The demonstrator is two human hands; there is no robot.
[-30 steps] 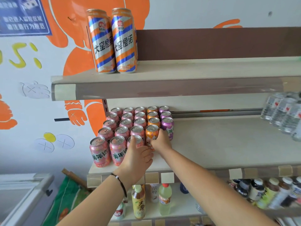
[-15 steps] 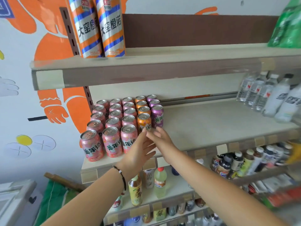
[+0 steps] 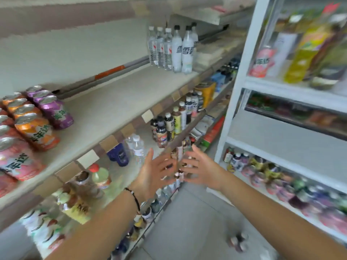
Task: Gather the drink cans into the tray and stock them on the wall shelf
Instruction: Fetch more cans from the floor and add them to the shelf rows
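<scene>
Both hands are empty, fingers spread: left hand (image 3: pixel 156 172) with its black wrist cord, right hand (image 3: pixel 201 168) facing it, palms inward, off the beige wall shelf (image 3: pixel 116 107). I judge them freed for another load. Beyond, pink, orange and purple drink cans (image 3: pixel 35 121) stand in tight rows at the shelf's left end, labels forward. No tray visible.

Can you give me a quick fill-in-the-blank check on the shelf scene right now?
1. Both hands, left hand and right hand, hold ____.
2. The cans beside the orange cans, nearest the bare shelf, are ____ in colour.
3. The black cord is on the ____ wrist.

Missing words: nothing; purple; left
</scene>
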